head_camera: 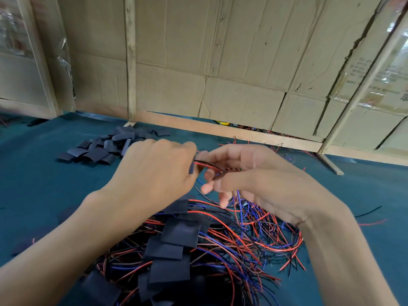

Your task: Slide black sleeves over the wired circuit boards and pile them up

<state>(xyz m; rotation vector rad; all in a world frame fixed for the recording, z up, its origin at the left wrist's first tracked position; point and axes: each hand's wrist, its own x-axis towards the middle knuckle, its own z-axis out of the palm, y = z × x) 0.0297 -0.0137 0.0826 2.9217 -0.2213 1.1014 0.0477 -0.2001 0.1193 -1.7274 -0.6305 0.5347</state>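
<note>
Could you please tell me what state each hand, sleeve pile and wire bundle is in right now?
left hand: raised, pinching a black sleeve.
right hand: raised, gripping the wires entering that sleeve.
empty sleeves: loose heap, far left on the mat.
sleeved boards: piled near, wires tangled.
green mat: flat.

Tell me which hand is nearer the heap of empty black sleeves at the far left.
Left. The left hand sits just right of the heap of empty sleeves, almost at its edge; the right hand is farther right, beyond the left hand.

Illegible print on cardboard (pixel 362 71)
</note>
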